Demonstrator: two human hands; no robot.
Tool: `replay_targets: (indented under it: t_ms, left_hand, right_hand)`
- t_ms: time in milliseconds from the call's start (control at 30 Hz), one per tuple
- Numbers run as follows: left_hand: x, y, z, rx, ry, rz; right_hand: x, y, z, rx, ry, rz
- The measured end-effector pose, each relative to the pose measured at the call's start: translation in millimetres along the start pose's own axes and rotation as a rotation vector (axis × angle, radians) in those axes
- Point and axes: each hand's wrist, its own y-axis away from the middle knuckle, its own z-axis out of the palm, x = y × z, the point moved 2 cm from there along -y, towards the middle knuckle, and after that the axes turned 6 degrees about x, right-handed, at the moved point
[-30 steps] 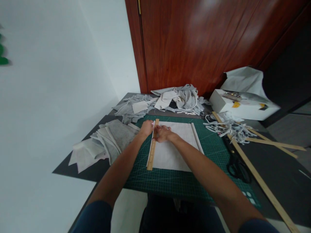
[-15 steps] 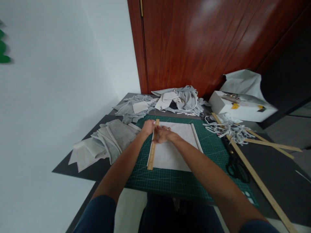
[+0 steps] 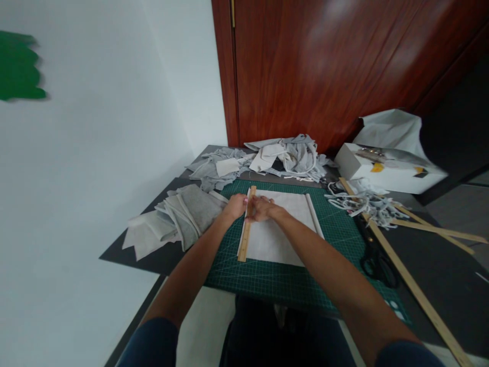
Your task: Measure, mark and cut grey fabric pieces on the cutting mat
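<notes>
A pale rectangular piece of cloth (image 3: 280, 242) lies flat, with a narrow folded strip along its right side. Across its left edge lies a wooden ruler (image 3: 244, 244), pointing away from me. My right hand (image 3: 262, 208) rests on the ruler and cloth, fingers spread and pressing down. Just left of the ruler, at the cloth's edge, my left hand (image 3: 236, 205) is closed in a pinch. A tiny pinkish spot shows at its fingertips, too small to name. Beneath everything is a green cutting mat (image 3: 267, 278).
Folded grey cloths (image 3: 194, 209) lie on the left. Fabric scraps (image 3: 282, 158) are heaped at the back. To the right are black scissors (image 3: 378, 265), a long wooden strip (image 3: 412, 293), tangled cords (image 3: 367, 201) and a white box (image 3: 393, 165). A door (image 3: 324, 76) stands behind.
The whole view has shifted slightly, so the table appears farther right. My left hand stays pinched at the cloth's edge; my right hand still presses on the ruler.
</notes>
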Motion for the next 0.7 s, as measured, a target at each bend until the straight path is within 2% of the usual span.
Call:
replay_targets:
  t_ms: [267,467,700]
  left_hand:
    - [0.4,-5.9,9.3,0.074,-0.017,-0.033]
    - [1.0,-0.6,4.6,0.037,-0.037,-0.009]
    - [6.6,15.4,-9.3,-0.071,-0.013,-0.014]
  right_hand:
    - [-6.4,5.2,-2.3,0.090,0.021,0.020]
    - [-11.3,5.0,0.3,0.114,0.036,0.033]
    - [-11.0,5.7,5.6,0.114,0.053,0.051]
